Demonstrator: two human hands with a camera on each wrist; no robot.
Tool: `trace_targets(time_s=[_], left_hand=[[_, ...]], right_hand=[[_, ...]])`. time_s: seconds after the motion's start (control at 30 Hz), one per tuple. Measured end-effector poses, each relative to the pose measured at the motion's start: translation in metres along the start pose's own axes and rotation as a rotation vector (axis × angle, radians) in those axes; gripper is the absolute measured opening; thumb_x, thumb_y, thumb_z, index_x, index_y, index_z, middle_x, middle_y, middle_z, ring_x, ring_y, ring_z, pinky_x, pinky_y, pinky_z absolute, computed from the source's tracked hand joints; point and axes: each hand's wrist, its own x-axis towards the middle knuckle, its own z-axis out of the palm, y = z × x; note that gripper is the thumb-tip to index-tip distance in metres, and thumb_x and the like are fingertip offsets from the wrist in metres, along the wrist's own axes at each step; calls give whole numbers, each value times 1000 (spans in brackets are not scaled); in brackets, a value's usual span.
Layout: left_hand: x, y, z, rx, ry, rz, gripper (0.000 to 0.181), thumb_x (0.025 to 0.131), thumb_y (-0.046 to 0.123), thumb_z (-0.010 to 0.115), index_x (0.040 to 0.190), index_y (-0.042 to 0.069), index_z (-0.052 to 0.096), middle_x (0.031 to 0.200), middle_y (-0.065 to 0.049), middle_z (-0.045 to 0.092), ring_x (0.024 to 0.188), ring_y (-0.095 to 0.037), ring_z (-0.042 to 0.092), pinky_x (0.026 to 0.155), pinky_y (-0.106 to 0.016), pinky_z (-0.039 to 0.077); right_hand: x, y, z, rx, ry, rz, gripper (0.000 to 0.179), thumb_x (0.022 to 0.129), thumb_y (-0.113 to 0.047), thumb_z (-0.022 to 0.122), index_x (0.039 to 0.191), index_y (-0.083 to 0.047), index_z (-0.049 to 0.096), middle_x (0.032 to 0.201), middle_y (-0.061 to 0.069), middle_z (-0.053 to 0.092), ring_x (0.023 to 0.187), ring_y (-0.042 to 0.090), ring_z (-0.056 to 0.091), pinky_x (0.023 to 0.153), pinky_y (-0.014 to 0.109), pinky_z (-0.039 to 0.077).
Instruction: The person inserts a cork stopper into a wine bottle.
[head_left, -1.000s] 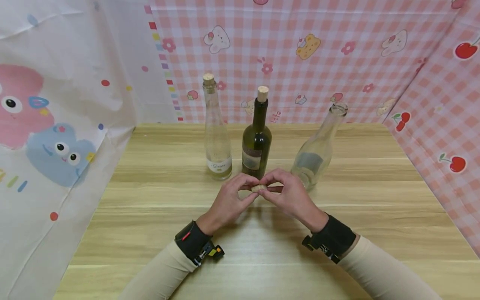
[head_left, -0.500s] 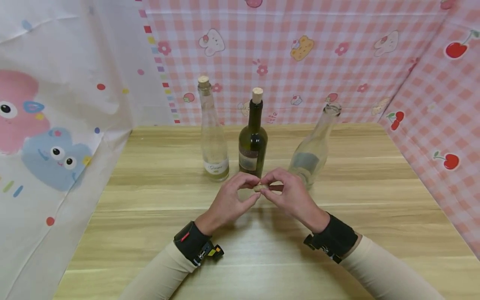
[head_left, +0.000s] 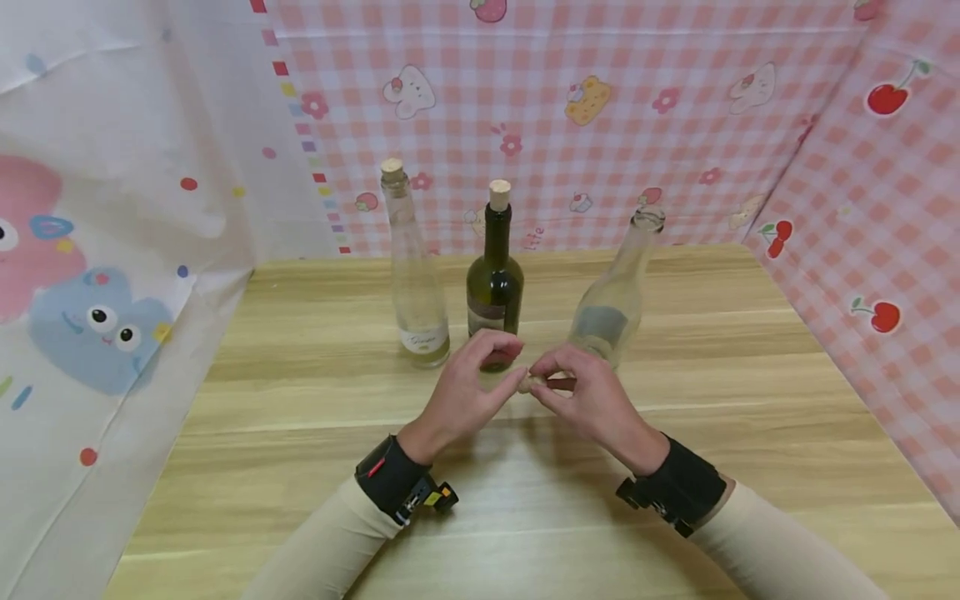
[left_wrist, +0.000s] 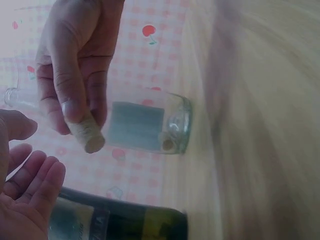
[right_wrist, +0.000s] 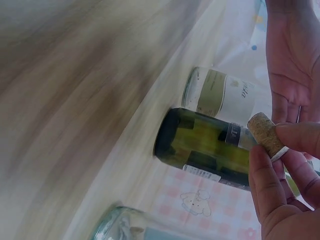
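Note:
Between its thumb and fingers my right hand (head_left: 588,396) pinches a short cork (right_wrist: 267,135), one end of it exposed in the left wrist view. My left hand (head_left: 468,392) is just to the left, its fingers loosely bent with nothing in them and its thumb tip near the cork. Behind the hands stands a dark green wine bottle (head_left: 497,283) with a cork (head_left: 499,196) in its neck. To its left is a clear bottle (head_left: 416,283), also with a cork (head_left: 392,172). The clear bottle on the right (head_left: 611,300) has an uncovered mouth; my right hand overlaps its base.
A wood-grain table (head_left: 300,492) carries the bottles. Pink checked cloth (head_left: 555,125) hangs behind and along the right side, and a white cartoon-print cloth (head_left: 150,217) hangs on the left. Inside the right bottle's base shows a small cork-coloured round (left_wrist: 168,144).
Both hands were on the cork; my left hand has let go and its fingers have spread apart from it. The right hand keeps the cork. The head view has shifted slightly.

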Motion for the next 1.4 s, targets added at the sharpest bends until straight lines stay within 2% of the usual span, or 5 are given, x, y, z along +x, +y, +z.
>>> trace_targets(time_s=[0.2, 0.47, 0.73, 0.97, 1.4], left_hand=[[13, 8, 7, -44, 10, -1, 34, 95, 9, 76, 126, 5, 63, 120, -10, 66, 113, -23, 71, 97, -37, 61], [30, 15, 17, -140, 39, 37, 35, 94, 4, 76, 126, -1, 62, 122, -14, 64, 116, -26, 67, 103, -25, 57], [43, 18, 28, -149, 41, 51, 36, 94, 2, 75, 126, -1, 61, 124, -15, 62, 116, -26, 66, 103, -25, 56], [58, 23, 37, -150, 22, 20, 38, 94, 6, 76, 128, 0, 60, 128, -14, 61, 118, -25, 66, 105, -23, 55], [82, 26, 53, -130, 29, -3, 47, 92, 12, 81, 131, -2, 60, 132, -15, 60, 122, -27, 62, 108, -22, 53]], right_hand=[[-9, 1, -7, 8, 0, 48, 15, 88, -3, 82, 100, -7, 75, 105, 8, 70, 101, 23, 71, 86, 34, 64], [-19, 7, -13, 16, 17, 59, 14, 90, -4, 81, 102, -8, 76, 104, 6, 70, 101, 23, 72, 85, 34, 64], [-29, 15, -19, 21, 47, 69, 15, 89, -3, 81, 103, -8, 76, 103, 5, 72, 99, 22, 73, 83, 29, 64], [-35, 19, -24, 24, 67, 73, 15, 88, -3, 82, 102, -7, 77, 104, 6, 72, 98, 22, 73, 82, 26, 64], [-41, 23, -32, 43, 95, 71, 15, 88, 0, 81, 101, -7, 76, 105, 7, 73, 99, 20, 73, 82, 24, 63]])
